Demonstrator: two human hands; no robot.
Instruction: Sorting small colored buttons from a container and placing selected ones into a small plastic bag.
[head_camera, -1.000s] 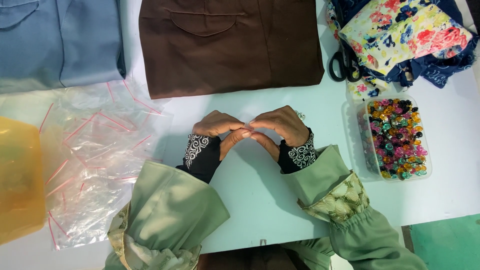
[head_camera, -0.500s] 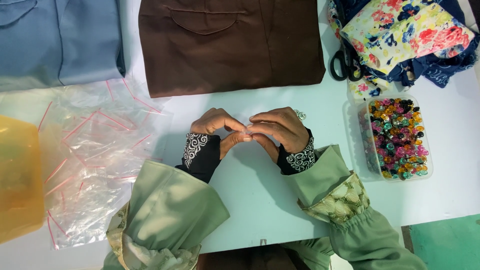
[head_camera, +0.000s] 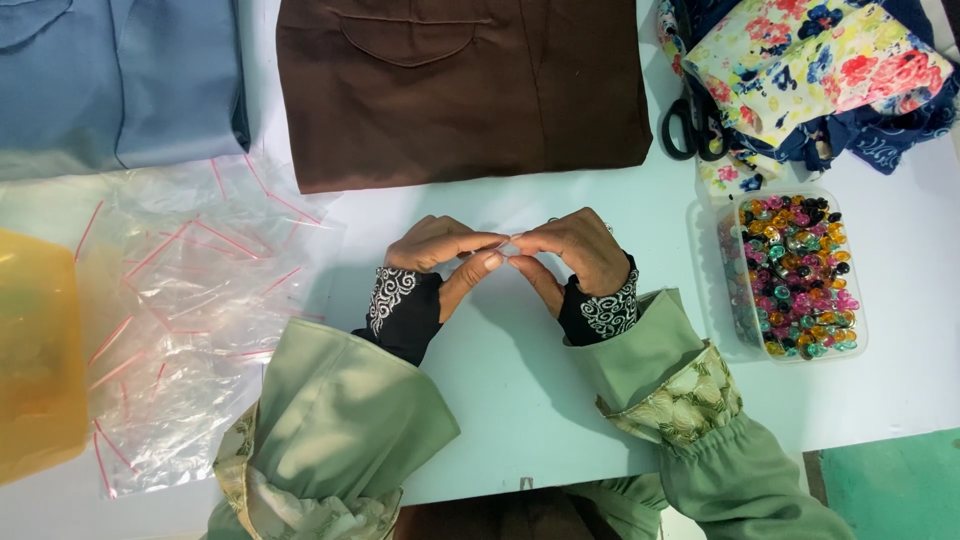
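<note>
Left hand (head_camera: 440, 250) and right hand (head_camera: 570, 250) pinch one tiny clear item (head_camera: 508, 243) between fingertips above the table (head_camera: 520, 400); pressure should stay light and even.

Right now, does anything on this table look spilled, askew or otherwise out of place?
Nothing is spilled or damaged. The clear zip bags lie in a loose, overlapping heap rather than a stack, and the scissors are half tucked under the floral fabric. The box of buttons sits upright, contents inside. The left hand and right hand meet fingertip to fingertip.
</note>
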